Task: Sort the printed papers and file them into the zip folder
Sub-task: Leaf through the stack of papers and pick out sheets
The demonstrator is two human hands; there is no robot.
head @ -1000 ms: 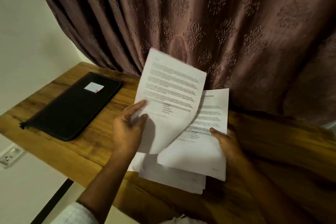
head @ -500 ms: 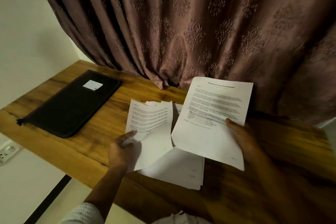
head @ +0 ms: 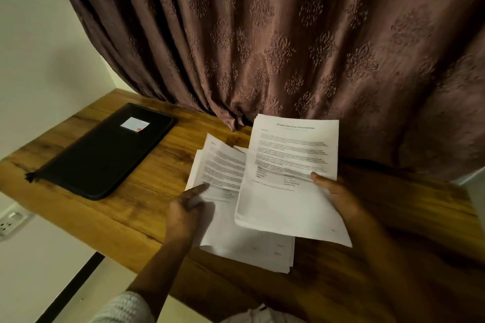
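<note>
A stack of printed papers [head: 249,246] lies on the wooden table [head: 110,215] in front of me. My right hand [head: 338,195] holds one printed sheet [head: 291,165] lifted above the stack, thumb on top of it. My left hand [head: 185,208] pinches the left edge of another sheet [head: 223,165] lying on the stack. The black zip folder [head: 105,152], closed and bearing a white label, lies flat at the table's left end, apart from both hands.
A brown patterned curtain [head: 275,47] hangs right behind the table and touches its back edge. A wall socket [head: 10,221] sits below the table's left corner. The table's front edge runs diagonally under my left forearm.
My left hand lowered its sheet from upright onto the stack. My right hand lifted its sheet up and to the right.
</note>
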